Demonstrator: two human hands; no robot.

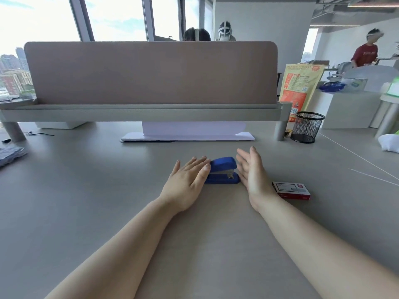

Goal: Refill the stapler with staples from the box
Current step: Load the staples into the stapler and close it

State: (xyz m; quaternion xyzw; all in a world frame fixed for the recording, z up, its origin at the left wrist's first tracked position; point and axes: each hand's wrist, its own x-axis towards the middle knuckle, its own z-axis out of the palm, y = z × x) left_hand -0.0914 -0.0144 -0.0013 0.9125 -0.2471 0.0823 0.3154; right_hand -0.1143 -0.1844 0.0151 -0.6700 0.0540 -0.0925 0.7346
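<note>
A blue stapler [223,169] lies closed on the grey desk, between my two hands. My left hand [187,182] is flat with fingers spread, its fingertips at the stapler's left end. My right hand [251,173] stands open on its edge just to the right of the stapler, palm facing it. Neither hand holds anything. A small red and white staple box [291,190] lies closed on the desk to the right of my right wrist.
A black mesh pen cup [306,127] stands at the back right beside a yellow and orange bag [299,87]. A pink-grey divider panel [151,72] and shelf span the back, with white paper [187,134] beneath. Folded cloth [10,154] lies at the far left.
</note>
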